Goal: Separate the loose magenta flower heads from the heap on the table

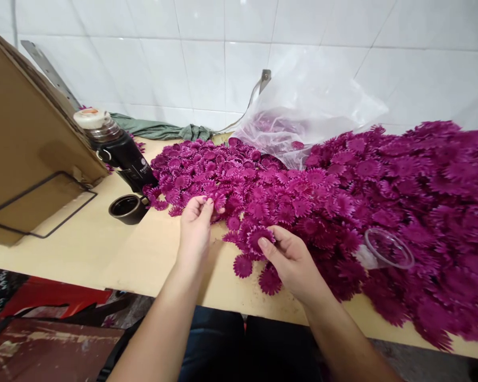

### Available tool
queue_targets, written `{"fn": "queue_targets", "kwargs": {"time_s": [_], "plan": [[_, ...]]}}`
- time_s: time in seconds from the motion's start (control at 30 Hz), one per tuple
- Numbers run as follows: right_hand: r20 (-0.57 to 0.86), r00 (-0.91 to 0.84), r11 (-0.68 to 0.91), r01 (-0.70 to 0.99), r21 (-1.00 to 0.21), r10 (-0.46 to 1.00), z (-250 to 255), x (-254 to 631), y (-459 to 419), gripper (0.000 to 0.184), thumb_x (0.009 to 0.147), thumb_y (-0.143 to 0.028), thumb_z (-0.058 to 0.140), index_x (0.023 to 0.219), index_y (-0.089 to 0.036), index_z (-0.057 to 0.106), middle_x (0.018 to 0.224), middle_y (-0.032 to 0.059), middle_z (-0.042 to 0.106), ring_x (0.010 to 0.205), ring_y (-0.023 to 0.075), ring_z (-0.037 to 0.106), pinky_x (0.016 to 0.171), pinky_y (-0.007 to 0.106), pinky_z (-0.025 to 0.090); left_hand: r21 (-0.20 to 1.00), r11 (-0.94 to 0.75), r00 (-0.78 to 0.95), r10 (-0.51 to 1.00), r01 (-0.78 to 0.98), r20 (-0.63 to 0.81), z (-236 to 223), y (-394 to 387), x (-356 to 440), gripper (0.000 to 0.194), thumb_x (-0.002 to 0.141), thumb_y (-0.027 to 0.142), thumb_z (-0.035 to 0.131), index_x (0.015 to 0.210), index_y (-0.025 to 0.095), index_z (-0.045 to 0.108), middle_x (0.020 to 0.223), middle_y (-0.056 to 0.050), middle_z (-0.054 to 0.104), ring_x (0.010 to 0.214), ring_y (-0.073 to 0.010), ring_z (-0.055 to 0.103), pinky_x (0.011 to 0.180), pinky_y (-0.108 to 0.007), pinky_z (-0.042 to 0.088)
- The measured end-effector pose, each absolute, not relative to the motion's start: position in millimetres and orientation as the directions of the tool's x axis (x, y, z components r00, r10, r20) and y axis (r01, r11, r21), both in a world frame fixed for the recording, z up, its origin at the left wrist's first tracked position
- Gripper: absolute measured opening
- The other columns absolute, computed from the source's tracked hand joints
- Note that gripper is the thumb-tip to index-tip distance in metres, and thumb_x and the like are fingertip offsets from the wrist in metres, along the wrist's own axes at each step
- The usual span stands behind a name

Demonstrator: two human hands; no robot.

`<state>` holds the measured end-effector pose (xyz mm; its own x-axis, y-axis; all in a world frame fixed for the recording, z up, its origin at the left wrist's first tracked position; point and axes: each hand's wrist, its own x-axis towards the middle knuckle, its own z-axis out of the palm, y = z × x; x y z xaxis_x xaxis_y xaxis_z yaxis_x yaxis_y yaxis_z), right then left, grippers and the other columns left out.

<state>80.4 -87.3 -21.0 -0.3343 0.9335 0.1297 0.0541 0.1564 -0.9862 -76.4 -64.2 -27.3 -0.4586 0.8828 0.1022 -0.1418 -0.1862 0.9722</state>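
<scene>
In the head view, my right hand pinches the edge of a purple artificial flower head between thumb and fingers. My left hand is closed in a pinch at the near edge of a heap of purple flower heads. At its fingertips shows a purple flower head, which the fingers seem to grip; its stem side is hidden. Two loose flower heads lie just below my right hand's flower, one of them a flat round flower head.
To the left stand a black thermos, a dark cup and a cardboard box with a wire stand. Behind the heap is a clear plastic bag. A clear plastic ring-shaped lid rests on the flowers at right. The table edge is close.
</scene>
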Motion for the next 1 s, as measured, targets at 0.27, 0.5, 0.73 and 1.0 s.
{"fn": "queue_targets", "kwargs": {"time_s": [0.27,0.5,0.73,1.0], "plan": [[0.165,-0.247,0.209,0.165,-0.964,0.955,-20,86,-77,0.021,0.081,-0.03,0.052,0.064,-0.019,0.048,0.059,-0.0037,0.042,0.055,0.0098,0.039,0.053,0.023,0.035,0.877,-0.204,-0.2,0.928,0.435,0.315,-36,-76,-82,0.021,0.073,0.017,0.055,0.093,0.018,0.063,0.106,-0.008,0.059,0.104,-0.0209,0.055,0.094,-0.038,0.042],[0.13,-0.194,0.152,0.106,-0.983,0.972,-30,79,-70,0.035,0.08,-0.043,0.052,0.056,-0.019,0.045,0.055,-0.0047,0.035,0.052,0.0087,0.032,0.049,0.023,0.03,0.885,-0.329,-0.051,0.93,0.329,0.365,-20,-93,-60,0.018,0.075,0.025,0.062,0.091,0.019,0.067,0.091,-0.006,0.065,0.084,-0.0171,0.06,0.078,-0.03,0.048],[0.092,-0.343,0.097,-0.001,-0.995,0.935,-30,77,-75,0.02,0.08,-0.037,0.055,0.073,-0.018,0.054,0.065,-0.0027,0.049,0.061,0.0106,0.044,0.06,0.024,0.04,0.984,-0.176,-0.168,0.97,0.009,0.175,-23,-86,-51,0.006,0.073,0.021,0.062,0.073,0.018,0.068,0.073,-0.001,0.068,0.07,-0.0142,0.06,0.068,-0.026,0.047],[0.118,-0.36,0.153,0.069,-0.986,0.925,-24,82,-87,0.009,0.079,-0.025,0.053,0.074,-0.018,0.055,0.067,-0.0016,0.052,0.062,0.0114,0.048,0.06,0.024,0.041,0.955,-0.188,-0.515,0.856,-0.228,0.046,-30,-62,-74,0.013,0.069,0.028,0.063,0.072,0.017,0.057,0.062,0.003,0.059,0.057,-0.0099,0.054,0.062,-0.024,0.046]]}}
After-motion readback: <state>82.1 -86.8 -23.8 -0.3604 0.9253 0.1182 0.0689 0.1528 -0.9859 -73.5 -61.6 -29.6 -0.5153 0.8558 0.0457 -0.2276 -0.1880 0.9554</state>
